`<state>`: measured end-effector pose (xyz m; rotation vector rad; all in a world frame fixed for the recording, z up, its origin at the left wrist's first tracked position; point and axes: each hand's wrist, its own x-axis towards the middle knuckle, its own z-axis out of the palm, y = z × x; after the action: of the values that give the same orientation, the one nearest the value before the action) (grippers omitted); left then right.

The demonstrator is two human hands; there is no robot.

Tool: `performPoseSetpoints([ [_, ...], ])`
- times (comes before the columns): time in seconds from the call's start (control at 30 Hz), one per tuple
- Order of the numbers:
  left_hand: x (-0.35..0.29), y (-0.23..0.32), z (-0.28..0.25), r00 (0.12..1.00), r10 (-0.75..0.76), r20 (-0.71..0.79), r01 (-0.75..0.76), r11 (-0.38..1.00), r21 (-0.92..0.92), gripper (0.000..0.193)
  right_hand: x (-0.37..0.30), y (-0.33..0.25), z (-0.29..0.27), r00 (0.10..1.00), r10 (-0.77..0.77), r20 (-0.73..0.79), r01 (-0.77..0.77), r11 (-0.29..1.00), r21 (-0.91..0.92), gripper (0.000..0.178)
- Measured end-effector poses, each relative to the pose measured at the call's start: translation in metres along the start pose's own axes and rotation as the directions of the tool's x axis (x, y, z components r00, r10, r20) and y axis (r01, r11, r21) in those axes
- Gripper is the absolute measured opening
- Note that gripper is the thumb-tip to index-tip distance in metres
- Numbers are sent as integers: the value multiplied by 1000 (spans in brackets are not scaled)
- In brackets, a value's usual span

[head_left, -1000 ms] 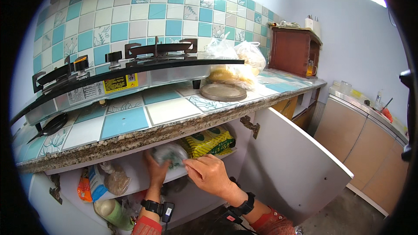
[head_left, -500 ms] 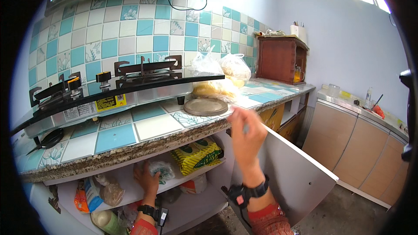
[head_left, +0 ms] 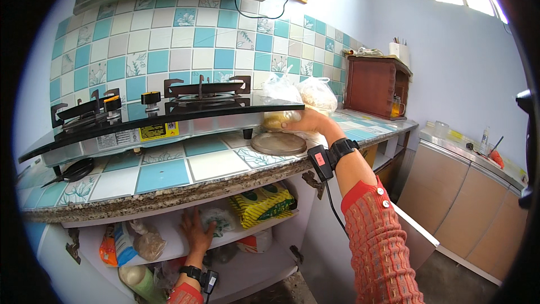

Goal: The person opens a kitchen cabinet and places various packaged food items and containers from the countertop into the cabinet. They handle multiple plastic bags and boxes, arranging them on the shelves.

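Note:
My right hand (head_left: 309, 121) reaches across the counter, its fingers closed against a clear plastic bag (head_left: 277, 119) with yellowish contents. The stove's edge and the bag hide some of its fingertips. Just below lies a round, flat grey disc (head_left: 279, 143). Inside the open cabinet, my left hand (head_left: 197, 233) is spread on the shelf with nothing in it. Close by its fingers sits a small clear bag (head_left: 219, 222) with green in it. A yellow and green package (head_left: 261, 205) lies farther right on that shelf.
The black gas stove (head_left: 163, 115) overhangs the counter near my right hand. An open cabinet door (head_left: 413, 226) juts out below my right arm. Another tied bag (head_left: 318, 94) and a brown wooden cabinet (head_left: 368, 87) stand farther back. Packages (head_left: 118, 246) fill the shelf's left end.
My right hand has moved forward from above the counter's edge to the plastic bag beside the stove. My left hand stays on the shelf, its fingers more spread. The view has shifted slightly.

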<state>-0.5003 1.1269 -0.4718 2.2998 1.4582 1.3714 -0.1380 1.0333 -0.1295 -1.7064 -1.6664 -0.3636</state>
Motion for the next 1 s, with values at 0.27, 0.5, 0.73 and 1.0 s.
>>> performPoseSetpoints([
  [0.27, 0, 0, 0, 999, -6, 47, 7, 1000, -13, 80, -5, 30, -20, 990, 28, -139, -32, 999, -28, 31],
  [0.5, 4, 0, 2, 994, -19, 106, 22, 1000, -22, 81, -24, 50, -68, 958, 220, -183, -246, 960, -131, 30],
  [0.73, 19, 13, -11, 973, 26, 231, -24, 1000, -11, 77, -9, 39, -96, 951, 203, 232, -304, 746, 592, 63],
  [1.0, 18, 30, -26, 961, 133, 240, -167, 978, 126, 60, 39, 18, -83, 884, 258, 389, -233, 966, -112, 124],
])
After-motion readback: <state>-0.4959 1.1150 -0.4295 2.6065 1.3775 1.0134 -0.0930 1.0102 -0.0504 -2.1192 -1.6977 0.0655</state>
